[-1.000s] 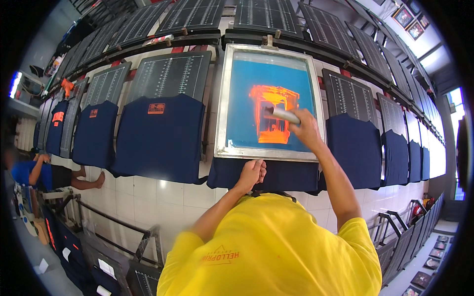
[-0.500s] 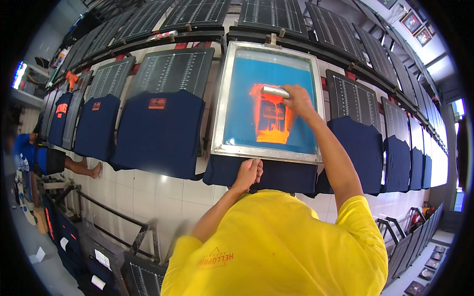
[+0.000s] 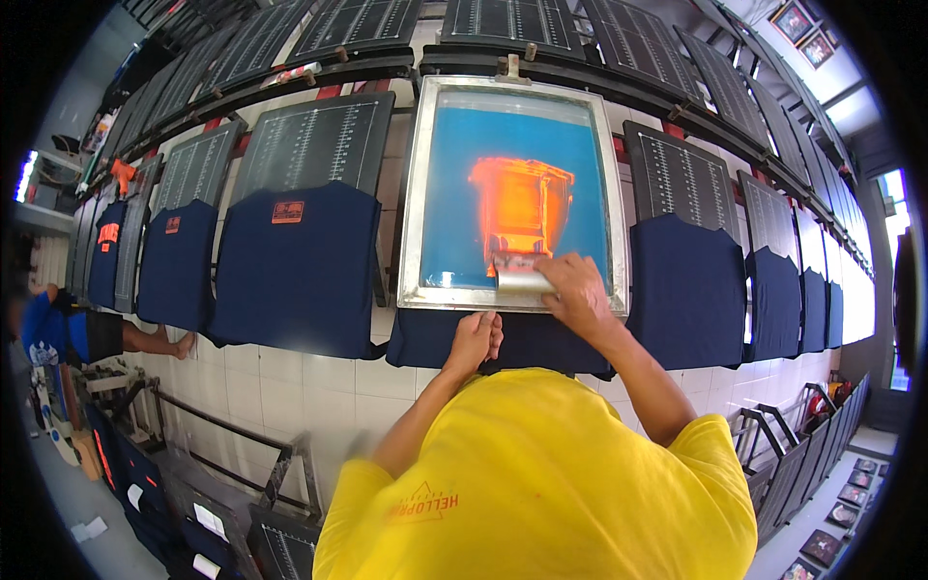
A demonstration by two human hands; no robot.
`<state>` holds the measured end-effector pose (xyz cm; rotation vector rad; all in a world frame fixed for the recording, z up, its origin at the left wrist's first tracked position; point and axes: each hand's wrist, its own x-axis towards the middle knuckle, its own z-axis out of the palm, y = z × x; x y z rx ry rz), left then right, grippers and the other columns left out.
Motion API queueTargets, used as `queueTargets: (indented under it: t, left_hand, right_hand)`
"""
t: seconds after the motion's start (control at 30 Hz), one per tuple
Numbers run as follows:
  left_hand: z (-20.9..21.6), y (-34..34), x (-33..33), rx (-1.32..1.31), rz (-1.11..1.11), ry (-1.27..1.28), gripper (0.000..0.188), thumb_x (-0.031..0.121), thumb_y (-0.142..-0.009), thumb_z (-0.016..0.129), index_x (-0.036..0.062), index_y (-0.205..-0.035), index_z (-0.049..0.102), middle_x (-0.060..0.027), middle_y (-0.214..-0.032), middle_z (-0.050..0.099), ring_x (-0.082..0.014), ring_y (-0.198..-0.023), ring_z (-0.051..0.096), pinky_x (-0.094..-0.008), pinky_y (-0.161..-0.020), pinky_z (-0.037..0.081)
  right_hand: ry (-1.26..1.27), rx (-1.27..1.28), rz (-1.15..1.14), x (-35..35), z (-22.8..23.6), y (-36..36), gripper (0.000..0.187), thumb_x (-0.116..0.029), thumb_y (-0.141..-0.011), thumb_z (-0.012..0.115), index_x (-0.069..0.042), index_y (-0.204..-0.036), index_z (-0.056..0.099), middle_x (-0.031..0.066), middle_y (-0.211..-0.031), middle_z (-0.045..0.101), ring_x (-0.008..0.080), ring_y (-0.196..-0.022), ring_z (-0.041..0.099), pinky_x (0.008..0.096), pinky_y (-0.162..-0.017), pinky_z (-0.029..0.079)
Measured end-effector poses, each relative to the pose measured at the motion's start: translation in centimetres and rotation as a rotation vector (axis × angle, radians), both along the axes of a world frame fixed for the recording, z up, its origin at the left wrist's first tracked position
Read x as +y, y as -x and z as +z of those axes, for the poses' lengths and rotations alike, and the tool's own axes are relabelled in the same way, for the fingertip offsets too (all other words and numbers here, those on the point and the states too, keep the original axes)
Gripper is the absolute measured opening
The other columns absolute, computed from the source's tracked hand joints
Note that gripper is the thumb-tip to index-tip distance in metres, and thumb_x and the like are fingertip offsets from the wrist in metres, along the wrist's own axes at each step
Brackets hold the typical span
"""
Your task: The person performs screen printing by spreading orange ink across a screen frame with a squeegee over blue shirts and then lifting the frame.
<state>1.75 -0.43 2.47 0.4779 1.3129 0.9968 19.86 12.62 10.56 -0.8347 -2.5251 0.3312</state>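
A screen printing frame with blue mesh lies over a navy T-shirt, whose lower part shows below the frame. My right hand grips a squeegee with a metallic handle, tilted on the mesh close to the frame's near edge. Bright orange ink covers a block in the middle of the mesh, reaching down to the squeegee. My left hand is closed in a loose fist just below the frame's near edge, over the navy shirt, with nothing visible in it.
Navy shirts with small orange prints lie on boards to the left; plain navy shirts lie to the right. Another row of dark boards stands beyond a rail. A person in blue is at the far left. Metal racks stand behind me.
My right hand has drawn the squeegee from the far part of the mesh toward me, near the frame's front edge. Orange ink now covers the printed block. My left hand stays closed.
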Motion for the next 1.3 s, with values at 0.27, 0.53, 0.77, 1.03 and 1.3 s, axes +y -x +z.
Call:
queueTargets:
  t: [0.27,0.53,0.77,1.03,1.3]
  left_hand:
    - [-0.3,-0.1,-0.2,0.026,-0.011,-0.035,0.034,0.032,-0.107,0.044,0.0060,-0.090,0.057,-0.0008,-0.064,0.055,-0.0090,-0.046,0.049,-0.0240,-0.040,0.036]
    - [-0.8,0.0,0.0,-0.026,-0.004,-0.028,0.034,0.028,-0.108,0.040,0.0039,-0.091,0.057,-0.0026,-0.062,0.056,-0.0103,-0.045,0.051,-0.0238,-0.040,0.036]
    - [-1.4,-0.2,-0.1,-0.012,0.011,-0.067,0.035,0.030,-0.108,0.041,0.0034,-0.091,0.057,-0.0029,-0.062,0.056,-0.0105,-0.045,0.051,-0.0241,-0.039,0.035]
    - [-1.4,0.3,0.3,-0.045,-0.017,0.018,0.035,0.029,-0.108,0.040,0.0022,-0.097,0.059,-0.0030,-0.065,0.057,-0.0101,-0.046,0.051,-0.0236,-0.042,0.037]
    - [-1.7,1.1,0.6,-0.124,-0.105,0.032,0.023,0.014,-0.104,0.042,0.0004,-0.109,0.060,-0.0030,-0.074,0.060,-0.0092,-0.057,0.052,-0.0228,-0.049,0.039]
  right_hand:
    - [-0.162,-0.014,-0.084,1.9,-3.7,1.1,0.055,-0.005,-0.062,0.079,-0.008,-0.114,0.062,0.0077,-0.108,0.068,0.0271,-0.093,0.061,0.0417,-0.076,0.043]
    - [-0.033,0.035,-0.149,14.2,-2.2,4.2,0.033,-0.012,-0.070,0.073,-0.011,-0.102,0.066,0.0088,-0.089,0.067,0.0283,-0.092,0.061,0.0440,-0.075,0.042]
    - [-0.090,-0.011,-0.043,9.9,-2.6,3.1,0.032,-0.009,-0.068,0.074,-0.011,-0.100,0.066,0.0080,-0.091,0.067,0.0284,-0.089,0.060,0.0433,-0.074,0.041]
    - [-0.015,-0.057,-0.034,-2.9,-2.4,-0.1,0.056,-0.009,-0.064,0.080,-0.006,-0.116,0.061,0.0068,-0.123,0.064,0.0259,-0.106,0.058,0.0413,-0.085,0.041]
    - [0.029,-0.077,-0.049,-4.7,-3.8,-0.9,0.062,-0.019,-0.069,0.083,-0.004,-0.124,0.059,0.0102,-0.134,0.060,0.0288,-0.119,0.055,0.0433,-0.098,0.040]
